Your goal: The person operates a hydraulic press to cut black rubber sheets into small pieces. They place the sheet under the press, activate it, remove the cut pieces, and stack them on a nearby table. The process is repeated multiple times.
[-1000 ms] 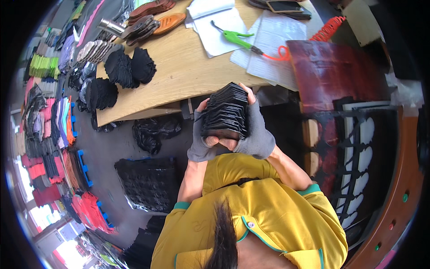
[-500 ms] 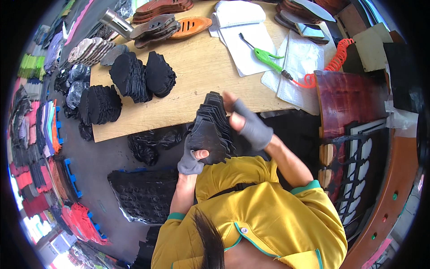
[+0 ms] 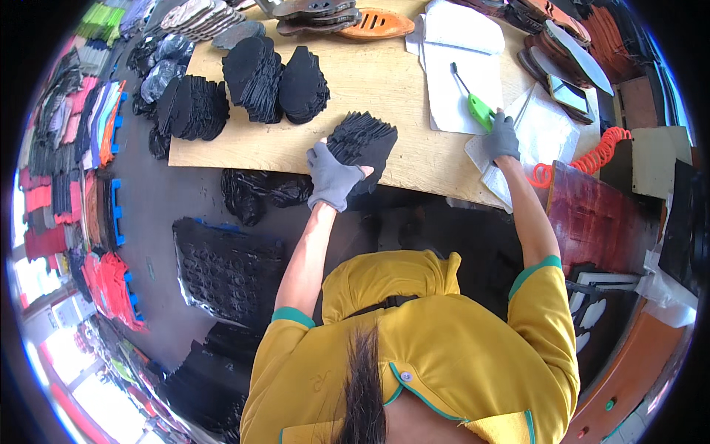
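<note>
My left hand (image 3: 333, 176), in a grey fingerless glove, grips a fanned stack of thin black sole-shaped pieces (image 3: 366, 144) at the front edge of the wooden table. Its thumb lies on the near side of the stack. Off to the right, my right hand (image 3: 502, 138), gloved the same way, is closed round a green air blow gun (image 3: 479, 112) with a thin dark nozzle. The blow gun lies over white papers, its nozzle toward the far side. Three more black stacks (image 3: 302, 85) stand at the table's left.
White papers (image 3: 462, 78) and a clear plastic sheet (image 3: 547, 133) cover the table's right part. A coiled red air hose (image 3: 603, 157) hangs at the right edge. Sole-shaped boards (image 3: 377, 24) lie at the back. Black plastic bags (image 3: 259, 194) sit below the front edge.
My left hand has carried the black stack forward from my lap to the table edge. The right hand has left the stack, reached right and taken hold of the blow gun.
</note>
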`<state>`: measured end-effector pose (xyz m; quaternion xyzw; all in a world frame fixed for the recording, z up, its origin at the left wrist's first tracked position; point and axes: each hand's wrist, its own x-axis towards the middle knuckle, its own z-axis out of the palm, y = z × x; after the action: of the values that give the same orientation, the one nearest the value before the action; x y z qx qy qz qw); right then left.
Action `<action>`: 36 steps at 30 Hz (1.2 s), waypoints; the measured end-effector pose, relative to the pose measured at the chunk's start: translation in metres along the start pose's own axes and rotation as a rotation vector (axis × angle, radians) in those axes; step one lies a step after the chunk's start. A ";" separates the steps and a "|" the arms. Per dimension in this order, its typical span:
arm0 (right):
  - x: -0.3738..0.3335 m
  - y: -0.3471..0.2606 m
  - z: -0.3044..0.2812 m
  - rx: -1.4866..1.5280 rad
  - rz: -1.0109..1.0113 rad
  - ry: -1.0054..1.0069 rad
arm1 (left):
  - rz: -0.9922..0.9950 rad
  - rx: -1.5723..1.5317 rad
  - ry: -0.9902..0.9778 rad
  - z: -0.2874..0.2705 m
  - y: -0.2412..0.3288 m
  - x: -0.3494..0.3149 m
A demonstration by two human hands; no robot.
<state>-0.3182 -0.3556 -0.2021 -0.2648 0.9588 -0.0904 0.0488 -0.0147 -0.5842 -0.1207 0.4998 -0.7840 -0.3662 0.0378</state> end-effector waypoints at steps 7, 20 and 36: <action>-0.006 -0.004 -0.060 0.255 -0.127 0.099 | -0.035 0.125 0.071 0.006 -0.001 -0.004; -0.076 -0.032 -0.117 0.086 -0.454 -0.402 | 0.000 0.188 0.080 0.010 -0.003 -0.009; -0.072 -0.030 -0.145 0.035 -0.622 -0.997 | 1.095 0.315 0.064 0.004 -0.024 -0.032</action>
<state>-0.2618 -0.3221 -0.0514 -0.5433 0.6957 0.0192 0.4695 0.0175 -0.5618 -0.1286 0.0310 -0.9723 -0.1567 0.1707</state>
